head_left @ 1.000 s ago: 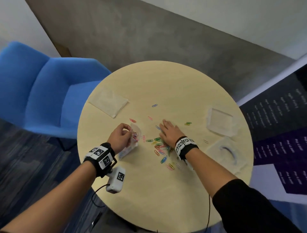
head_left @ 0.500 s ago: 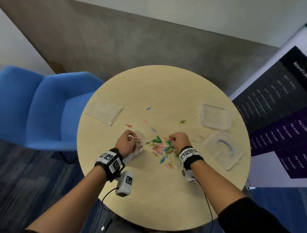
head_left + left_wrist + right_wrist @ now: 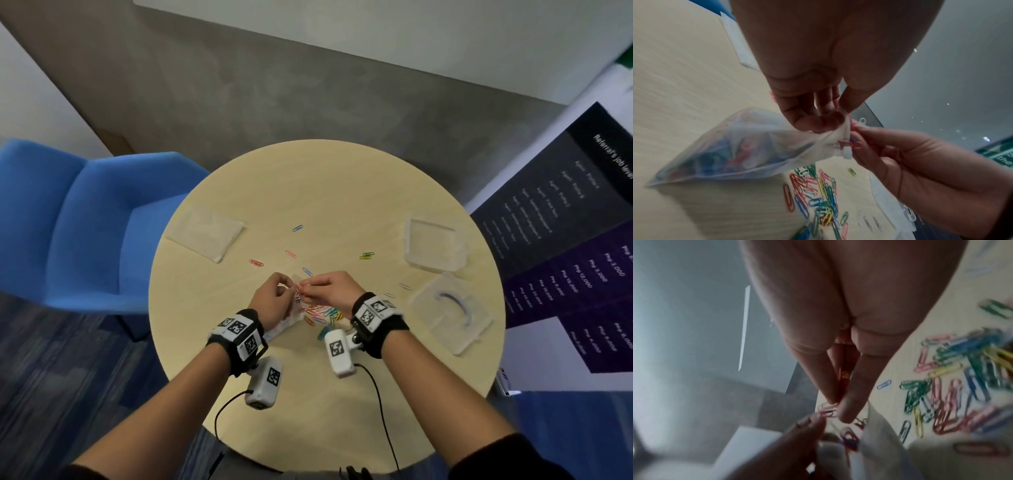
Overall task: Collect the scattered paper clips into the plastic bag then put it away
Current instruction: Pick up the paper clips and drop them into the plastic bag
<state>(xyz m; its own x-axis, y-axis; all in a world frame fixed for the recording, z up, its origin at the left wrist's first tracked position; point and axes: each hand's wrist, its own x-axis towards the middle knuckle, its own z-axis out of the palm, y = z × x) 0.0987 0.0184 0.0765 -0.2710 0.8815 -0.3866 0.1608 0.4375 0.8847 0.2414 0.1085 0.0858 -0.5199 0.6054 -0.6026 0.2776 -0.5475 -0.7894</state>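
One bag, pinched by the left hand, shows clips inside only at the wrist; right hand pinches clips

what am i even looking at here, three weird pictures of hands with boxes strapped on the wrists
No robot here: a person works with two bare hands, and the boxes are small cameras strapped to each wrist. The wide picture comes from a camera on the head, looking down at a round table. The other two look along each hand at its fingers.

The left hand pinches the mouth of a clear plastic bag that already has clips inside. The right hand pinches a few paper clips at the bag's opening. A colourful pile of clips lies on the table under the hands, with a few strays farther out. Some flat clear packets and a blue chair are nearby.
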